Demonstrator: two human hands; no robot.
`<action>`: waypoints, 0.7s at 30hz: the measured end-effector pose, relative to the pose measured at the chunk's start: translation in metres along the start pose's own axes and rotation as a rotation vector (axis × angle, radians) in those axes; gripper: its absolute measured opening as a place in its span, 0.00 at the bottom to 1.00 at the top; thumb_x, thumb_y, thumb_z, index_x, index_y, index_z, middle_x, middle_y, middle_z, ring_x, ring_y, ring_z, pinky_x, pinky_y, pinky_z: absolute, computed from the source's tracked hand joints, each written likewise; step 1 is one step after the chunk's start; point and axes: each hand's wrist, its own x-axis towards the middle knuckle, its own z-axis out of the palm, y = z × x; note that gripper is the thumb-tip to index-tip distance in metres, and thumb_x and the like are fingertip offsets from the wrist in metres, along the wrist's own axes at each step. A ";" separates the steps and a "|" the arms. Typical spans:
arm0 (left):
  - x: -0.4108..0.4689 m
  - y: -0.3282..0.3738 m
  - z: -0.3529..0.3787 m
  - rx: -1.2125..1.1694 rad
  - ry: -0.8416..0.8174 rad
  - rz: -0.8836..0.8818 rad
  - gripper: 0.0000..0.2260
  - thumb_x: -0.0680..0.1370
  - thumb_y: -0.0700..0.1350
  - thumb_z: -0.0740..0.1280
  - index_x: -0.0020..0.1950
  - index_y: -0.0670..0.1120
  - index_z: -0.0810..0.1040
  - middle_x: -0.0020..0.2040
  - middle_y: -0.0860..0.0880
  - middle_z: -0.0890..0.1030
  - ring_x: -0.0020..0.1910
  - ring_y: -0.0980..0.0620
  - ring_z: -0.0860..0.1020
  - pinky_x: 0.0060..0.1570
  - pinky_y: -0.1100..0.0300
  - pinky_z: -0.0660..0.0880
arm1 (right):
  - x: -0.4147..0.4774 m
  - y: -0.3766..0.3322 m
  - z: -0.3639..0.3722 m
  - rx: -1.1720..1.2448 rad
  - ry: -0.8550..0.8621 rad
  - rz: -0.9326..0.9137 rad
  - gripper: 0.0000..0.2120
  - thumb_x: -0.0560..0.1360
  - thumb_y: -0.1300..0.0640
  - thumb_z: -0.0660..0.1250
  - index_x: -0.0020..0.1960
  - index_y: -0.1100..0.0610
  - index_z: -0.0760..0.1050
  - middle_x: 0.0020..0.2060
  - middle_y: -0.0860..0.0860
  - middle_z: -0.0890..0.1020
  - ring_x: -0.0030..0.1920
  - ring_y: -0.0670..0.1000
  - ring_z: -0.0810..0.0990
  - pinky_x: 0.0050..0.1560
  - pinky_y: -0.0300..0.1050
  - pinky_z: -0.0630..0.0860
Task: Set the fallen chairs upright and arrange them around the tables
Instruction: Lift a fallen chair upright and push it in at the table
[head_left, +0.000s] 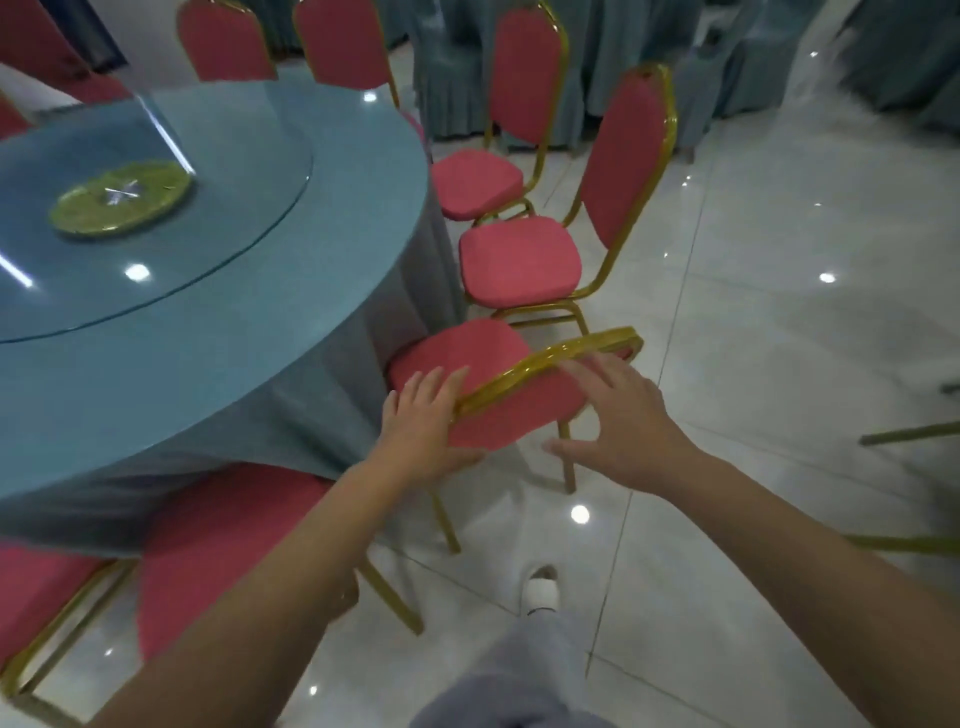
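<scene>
The bench (270, 332), round and draped in blue cloth, is standing on the left with a glass turntable (218, 208) on it. The left hand (423, 423) is resting against the left side of the chair (519, 410), its fingers (441, 384) lying straight and flat on the pink back. Whether the thumb is clamping from behind cannot be told.

The chair is standing upright just beside the bench, its seat touching the cloth, between two other chairs. The right hand (621, 421) is hovering at the back's right side, open and spread, its fingers (587, 371) reaching the gold top rail and the thumb well apart below.

The step looks like squaring this chair to the bench. Both hands should be pushing evenly on the back so that the seat is sliding straight in rather than twisting. The feet should be gliding over the glossy floor (753, 364) without snagging the cloth or knocking the neighbours.

At the far right, gold legs (904, 434) are lying low, probably a fallen chair awaiting its turn.

No brand, label or writing is showing anywhere.
</scene>
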 end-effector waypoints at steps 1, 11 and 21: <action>0.019 0.006 0.001 0.006 -0.002 0.001 0.47 0.70 0.65 0.71 0.79 0.59 0.45 0.80 0.50 0.50 0.79 0.45 0.48 0.75 0.41 0.48 | 0.016 0.012 -0.010 -0.020 -0.005 0.005 0.43 0.69 0.32 0.67 0.77 0.41 0.53 0.78 0.51 0.53 0.78 0.54 0.50 0.74 0.63 0.53; 0.092 0.033 0.012 -0.060 -0.241 -0.056 0.30 0.72 0.55 0.70 0.73 0.60 0.66 0.71 0.54 0.69 0.72 0.49 0.65 0.69 0.43 0.65 | 0.112 0.101 -0.030 -0.067 -0.217 -0.063 0.40 0.70 0.32 0.64 0.77 0.40 0.52 0.78 0.49 0.57 0.78 0.53 0.51 0.74 0.60 0.50; 0.053 0.062 0.020 -0.178 -0.023 -0.547 0.10 0.73 0.42 0.67 0.52 0.51 0.83 0.44 0.51 0.83 0.45 0.51 0.80 0.44 0.56 0.77 | 0.158 0.138 -0.010 -0.015 -0.394 -0.421 0.05 0.74 0.51 0.67 0.49 0.44 0.73 0.43 0.44 0.76 0.50 0.50 0.76 0.55 0.50 0.70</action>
